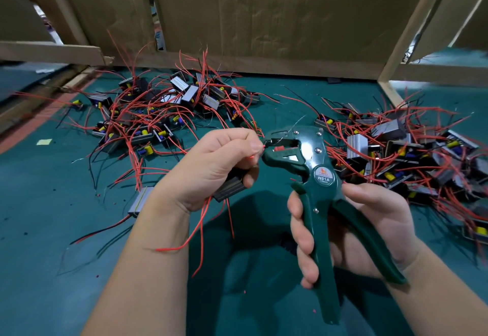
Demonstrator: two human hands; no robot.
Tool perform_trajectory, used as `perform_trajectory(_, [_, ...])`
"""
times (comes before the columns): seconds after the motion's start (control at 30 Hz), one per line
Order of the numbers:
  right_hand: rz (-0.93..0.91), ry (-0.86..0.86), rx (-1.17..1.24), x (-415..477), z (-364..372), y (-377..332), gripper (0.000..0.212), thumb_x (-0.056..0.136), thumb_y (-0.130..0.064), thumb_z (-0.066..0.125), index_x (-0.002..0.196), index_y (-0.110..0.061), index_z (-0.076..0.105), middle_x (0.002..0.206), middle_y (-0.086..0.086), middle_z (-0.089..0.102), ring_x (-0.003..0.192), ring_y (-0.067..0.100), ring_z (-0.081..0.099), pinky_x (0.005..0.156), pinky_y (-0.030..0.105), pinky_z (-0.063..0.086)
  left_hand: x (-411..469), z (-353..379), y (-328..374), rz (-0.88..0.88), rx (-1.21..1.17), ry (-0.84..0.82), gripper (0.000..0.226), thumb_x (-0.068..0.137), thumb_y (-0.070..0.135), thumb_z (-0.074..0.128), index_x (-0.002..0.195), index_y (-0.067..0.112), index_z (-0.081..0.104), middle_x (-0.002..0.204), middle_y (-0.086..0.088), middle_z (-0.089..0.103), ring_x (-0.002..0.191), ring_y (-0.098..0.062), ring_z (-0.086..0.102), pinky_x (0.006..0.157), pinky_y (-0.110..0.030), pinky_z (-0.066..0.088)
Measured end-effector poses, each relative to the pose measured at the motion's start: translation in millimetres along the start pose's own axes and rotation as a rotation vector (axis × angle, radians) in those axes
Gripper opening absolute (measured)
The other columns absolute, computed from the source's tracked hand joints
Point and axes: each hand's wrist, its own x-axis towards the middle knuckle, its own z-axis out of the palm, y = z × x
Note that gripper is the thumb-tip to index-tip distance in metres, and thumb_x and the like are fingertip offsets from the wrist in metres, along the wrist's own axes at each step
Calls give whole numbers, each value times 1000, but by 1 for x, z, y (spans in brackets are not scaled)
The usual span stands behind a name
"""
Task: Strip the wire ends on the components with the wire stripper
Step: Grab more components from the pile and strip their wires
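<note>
My right hand [369, 230] grips the two handles of a dark green wire stripper [317, 177], whose jaws point left. My left hand [211, 161] holds a small black component [229, 186] against the palm and pinches one of its red wires [260, 148] between thumb and forefinger. The wire's end sits in the stripper's jaws. More red wires from the held component hang below my left wrist.
One heap of components with red and black wires [163, 108] lies at the back left of the green table [66, 269], another [409, 151] at the right. One loose component [141, 201] lies by my left wrist. Cardboard walls [264, 19] close off the back.
</note>
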Motion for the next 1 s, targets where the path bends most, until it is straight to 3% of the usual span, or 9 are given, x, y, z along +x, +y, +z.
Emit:
perform_trajectory(0.53, [21,132,-65,3,2,3,39,86,-44,61,98,-7,62,80,15,63,70,33,66,72,45,52,1,-2,-2,-46,23,20,33,81,18,49,49,22,53,47,10,41,41,-8,47,41,-11,30])
perform_trajectory(0.73, [13,206,-85,5,4,4,43,82,-51,64,91,-9,63,74,14,62,62,32,65,66,45,53,1,-1,-2,-73,24,52,28,80,19,51,52,19,51,49,-5,43,38,-7,46,39,-12,31])
perform_trajectory(0.9, [-37,424,-82,11,11,7,44,76,-54,63,76,-11,63,63,14,56,50,29,59,55,40,51,4,-1,-7,-196,87,135,42,97,14,43,56,17,54,64,-18,46,45,-11,54,43,-14,38])
perform_trajectory(1.0, [-78,585,-95,17,15,9,41,77,-50,64,67,-11,58,56,13,50,41,26,52,46,34,47,7,-3,-11,-292,109,122,36,98,10,38,67,13,57,62,-8,49,54,-14,58,50,-19,44])
